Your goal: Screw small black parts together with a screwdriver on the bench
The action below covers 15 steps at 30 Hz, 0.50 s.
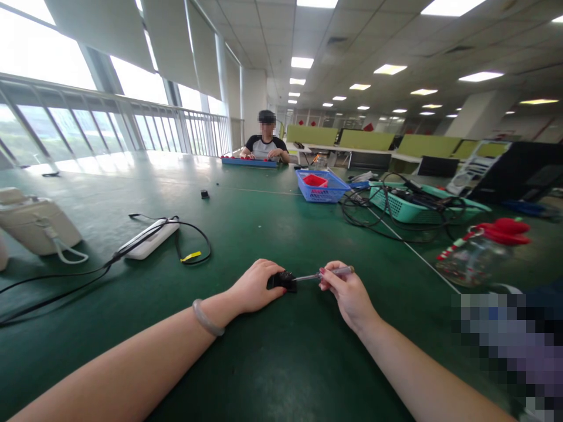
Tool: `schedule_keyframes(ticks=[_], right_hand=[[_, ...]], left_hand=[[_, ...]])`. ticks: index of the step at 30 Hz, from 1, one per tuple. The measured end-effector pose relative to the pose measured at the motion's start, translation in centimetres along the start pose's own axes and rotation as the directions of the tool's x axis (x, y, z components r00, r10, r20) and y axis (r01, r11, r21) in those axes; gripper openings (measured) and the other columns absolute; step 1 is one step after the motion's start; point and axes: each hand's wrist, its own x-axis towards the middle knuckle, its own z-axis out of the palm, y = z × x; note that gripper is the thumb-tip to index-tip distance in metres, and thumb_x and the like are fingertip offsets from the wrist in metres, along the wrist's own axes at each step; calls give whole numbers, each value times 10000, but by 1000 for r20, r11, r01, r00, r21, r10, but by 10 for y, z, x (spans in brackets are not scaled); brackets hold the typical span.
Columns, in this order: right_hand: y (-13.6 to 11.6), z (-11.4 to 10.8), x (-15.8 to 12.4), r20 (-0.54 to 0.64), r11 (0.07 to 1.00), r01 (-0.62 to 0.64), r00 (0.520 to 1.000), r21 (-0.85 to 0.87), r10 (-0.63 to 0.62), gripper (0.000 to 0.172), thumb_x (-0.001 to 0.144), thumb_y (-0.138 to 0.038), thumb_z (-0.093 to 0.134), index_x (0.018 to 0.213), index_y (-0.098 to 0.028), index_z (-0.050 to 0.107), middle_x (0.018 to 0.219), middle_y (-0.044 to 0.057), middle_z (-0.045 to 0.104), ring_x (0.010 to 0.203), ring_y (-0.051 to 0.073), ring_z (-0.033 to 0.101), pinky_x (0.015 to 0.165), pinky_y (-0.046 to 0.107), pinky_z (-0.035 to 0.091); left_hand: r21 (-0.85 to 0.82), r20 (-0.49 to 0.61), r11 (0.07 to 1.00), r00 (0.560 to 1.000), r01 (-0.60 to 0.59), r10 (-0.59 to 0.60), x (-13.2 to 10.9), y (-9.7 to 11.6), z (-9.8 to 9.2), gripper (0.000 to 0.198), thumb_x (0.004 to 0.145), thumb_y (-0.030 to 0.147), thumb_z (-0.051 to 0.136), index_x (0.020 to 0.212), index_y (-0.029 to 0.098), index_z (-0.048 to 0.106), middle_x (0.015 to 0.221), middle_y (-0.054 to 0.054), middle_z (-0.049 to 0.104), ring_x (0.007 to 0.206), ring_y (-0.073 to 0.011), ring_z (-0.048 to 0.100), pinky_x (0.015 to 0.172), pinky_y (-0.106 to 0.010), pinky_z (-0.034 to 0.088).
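Note:
A small black part (288, 281) lies on the green table in front of me; its exact kind is too small to make out. My left hand (258, 284) is closed around its left side, fingers behind and thumb in front. My right hand (345, 290) grips a screwdriver (311, 276) by its handle, which points off to the right. The screwdriver's metal shaft runs left, nearly level, and its tip meets the black part. Whether the tip sits in a screw cannot be seen.
On the left are a white power bank (152, 239) with black cables and a cream bag (37, 223). A blue basket (323, 190), a teal basket (393, 208) with tangled cables and a glass jar (475, 258) stand right. Across the table sits a person (266, 140) behind a blue tray (249, 162).

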Motion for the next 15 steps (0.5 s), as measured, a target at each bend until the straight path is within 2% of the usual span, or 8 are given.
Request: schedule_keyframes(ticks=[8,15], right_hand=[[-2,-1,-1,-31,999,-12,999,32,13,264,687,-376,762,734,-188,582,618,-17,572,581,147,542,622,325,478],[-2,-2,-1,-24,1000,-9,1000,19,9,287,683,-392,773,755,-183,590,640,-14,597,610,146,559,668,331,490]], left_hand=[[2,-3,1000,1000,-3,3,0,-2,1,355,775,364,665,1099,218,655,1117,-62,664,1092,-251,554,998,-407,420],[5,0,1000,1000,-11,11,0,-2,1,353,780,362,659,1102,216,655,1111,-64,665,1088,-250,556,1003,-410,414]])
